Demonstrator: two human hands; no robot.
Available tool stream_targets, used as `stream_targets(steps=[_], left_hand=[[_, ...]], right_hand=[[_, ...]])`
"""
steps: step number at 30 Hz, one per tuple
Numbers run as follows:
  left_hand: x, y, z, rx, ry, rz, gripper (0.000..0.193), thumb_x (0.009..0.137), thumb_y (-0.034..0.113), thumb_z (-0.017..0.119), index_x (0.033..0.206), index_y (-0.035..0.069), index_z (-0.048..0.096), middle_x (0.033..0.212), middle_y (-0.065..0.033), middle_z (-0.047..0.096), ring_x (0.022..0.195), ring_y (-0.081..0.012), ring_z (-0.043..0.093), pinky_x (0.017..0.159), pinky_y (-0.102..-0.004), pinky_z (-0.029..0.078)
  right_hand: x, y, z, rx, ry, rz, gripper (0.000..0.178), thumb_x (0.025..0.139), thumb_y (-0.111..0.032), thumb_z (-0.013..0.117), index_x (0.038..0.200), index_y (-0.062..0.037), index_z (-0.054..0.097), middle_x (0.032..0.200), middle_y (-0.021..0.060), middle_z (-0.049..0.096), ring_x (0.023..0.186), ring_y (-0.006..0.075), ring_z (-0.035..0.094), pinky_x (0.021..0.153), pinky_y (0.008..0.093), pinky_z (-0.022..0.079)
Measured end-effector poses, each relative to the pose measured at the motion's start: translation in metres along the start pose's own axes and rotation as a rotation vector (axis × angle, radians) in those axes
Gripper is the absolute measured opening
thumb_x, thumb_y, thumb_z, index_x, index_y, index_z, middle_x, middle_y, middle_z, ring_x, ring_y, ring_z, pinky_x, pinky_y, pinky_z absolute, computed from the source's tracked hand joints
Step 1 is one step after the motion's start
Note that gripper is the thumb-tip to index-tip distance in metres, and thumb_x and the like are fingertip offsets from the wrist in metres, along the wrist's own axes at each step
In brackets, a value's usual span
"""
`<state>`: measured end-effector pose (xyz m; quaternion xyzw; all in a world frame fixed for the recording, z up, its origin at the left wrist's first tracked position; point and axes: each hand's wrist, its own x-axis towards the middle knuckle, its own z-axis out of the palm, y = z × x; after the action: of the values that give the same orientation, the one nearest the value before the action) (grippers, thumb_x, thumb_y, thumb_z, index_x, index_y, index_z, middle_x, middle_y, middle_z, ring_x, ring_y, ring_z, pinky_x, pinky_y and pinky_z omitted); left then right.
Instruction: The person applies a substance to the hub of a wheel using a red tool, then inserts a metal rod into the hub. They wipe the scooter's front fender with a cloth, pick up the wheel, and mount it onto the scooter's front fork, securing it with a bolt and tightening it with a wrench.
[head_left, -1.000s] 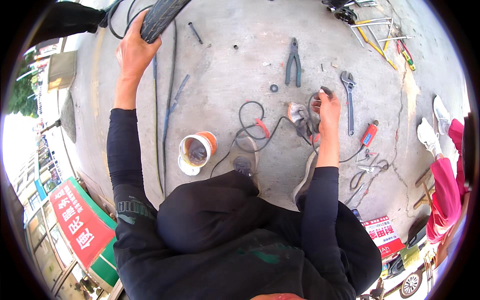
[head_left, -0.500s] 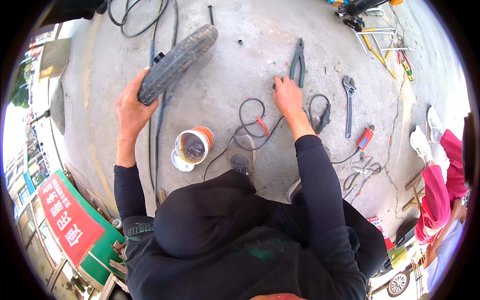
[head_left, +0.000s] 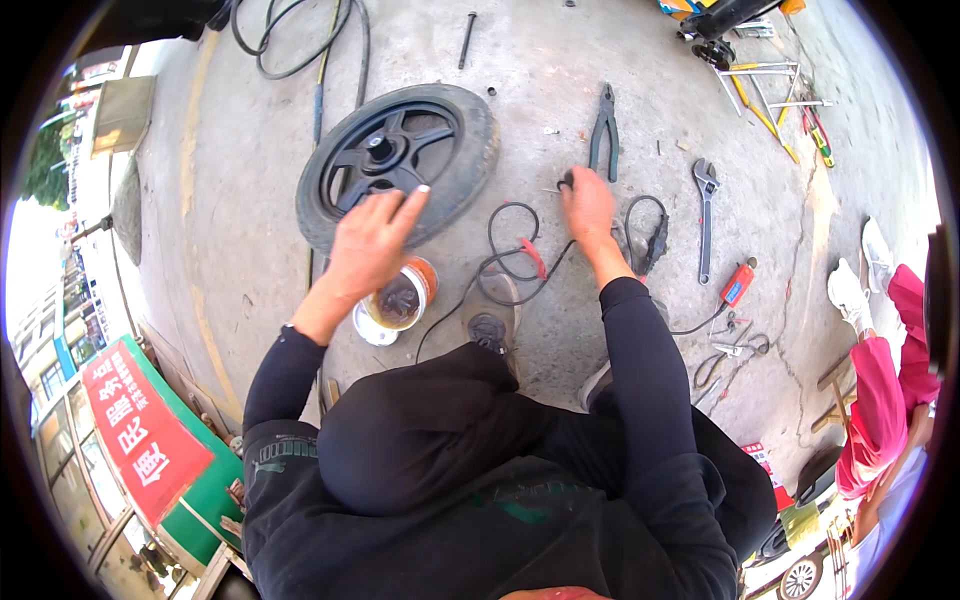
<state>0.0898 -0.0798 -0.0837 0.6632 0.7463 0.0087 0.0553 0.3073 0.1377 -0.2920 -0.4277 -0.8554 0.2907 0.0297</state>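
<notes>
A black spoked wheel with a rubber tyre (head_left: pixel 470 190) lies broad side up on the concrete, ahead and to the left. Over its near edge is my left hand (head_left: pixel 375 240), fingers stretched out and not wrapped round the tyre; whether it touches is hard to tell. My right hand (head_left: pixel 588 205) is closed around a small dark thing, mostly hidden in the fingers, just below the pliers (head_left: pixel 605 135). Beside my left wrist stands an orange and white tub (head_left: pixel 430 275) of brownish liquid, partly hidden by the hand.
Right of my right hand lie an adjustable wrench (head_left: pixel 705 225), a red tool (head_left: pixel 738 284) with a cord, and a black cable (head_left: pixel 505 300) looping near my shoe. A bolt (head_left: pixel 467 42) lies beyond the wheel. Hoses (head_left: pixel 318 110) run along the left. Someone in red trousers (head_left: pixel 868 400) is at far right.
The wheel has gone from upright, gripped in my left hand, to lying flatter. My left hand has let go and moved right and nearer. My right hand stays closed beside the pliers.
</notes>
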Motion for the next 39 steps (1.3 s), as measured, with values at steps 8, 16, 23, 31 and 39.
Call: stream_targets(steps=[8,16,23,31,39], left_hand=[[0.001,0.06,0.071,0.113,0.025,0.0,0.069,0.076,0.009,0.063,0.142,0.004,0.048,0.106,-0.0126,0.055,0.091,-0.0255,0.056,0.072,-0.0356,0.044],[-0.016,0.046,0.069,0.101,0.031,0.015,0.071,0.073,0.01,0.066,0.142,0.008,0.05,0.107,-0.0104,0.054,0.089,-0.0243,0.055,0.068,-0.0337,0.046],[0.009,0.008,0.08,0.006,0.067,-0.148,0.09,0.069,0.001,0.072,0.15,0.025,0.043,0.119,-0.0152,0.057,0.089,-0.0318,0.063,0.074,-0.0415,0.052],[-0.014,-0.009,0.114,0.054,0.024,-0.104,0.085,0.075,0.0,0.064,0.151,0.032,0.042,0.116,-0.0164,0.055,0.093,-0.0309,0.063,0.077,-0.0405,0.051],[-0.021,-0.022,0.104,0.028,-0.208,-0.001,0.093,0.079,-0.001,0.066,0.155,0.041,0.033,0.106,-0.0161,0.056,0.084,-0.0289,0.064,0.069,-0.0376,0.052]], right_hand=[[-0.007,0.013,0.001,0.452,-0.073,0.221,0.026,0.083,-0.019,0.076,0.103,-0.0031,0.068,0.093,0.0156,0.073,0.087,0.0293,0.071,0.079,0.0401,0.054],[-0.024,0.028,0.027,0.65,-0.073,0.321,0.025,0.084,-0.015,0.076,0.101,0.0025,0.068,0.089,0.0122,0.074,0.08,0.0189,0.069,0.075,0.0327,0.053],[-0.018,0.018,0.02,0.855,-0.06,0.376,0.027,0.084,-0.015,0.076,0.1,0.0048,0.067,0.086,0.0112,0.073,0.074,0.0167,0.067,0.07,0.0306,0.052],[-0.028,0.013,-0.003,0.919,-0.071,0.442,0.023,0.085,-0.01,0.075,0.101,0.0036,0.067,0.088,0.0097,0.072,0.076,0.0161,0.066,0.071,0.03,0.051],[-0.037,0.022,0.002,1.012,-0.059,0.49,0.024,0.086,-0.012,0.075,0.102,0.0038,0.066,0.089,0.0094,0.071,0.076,0.0149,0.066,0.069,0.0283,0.051]])
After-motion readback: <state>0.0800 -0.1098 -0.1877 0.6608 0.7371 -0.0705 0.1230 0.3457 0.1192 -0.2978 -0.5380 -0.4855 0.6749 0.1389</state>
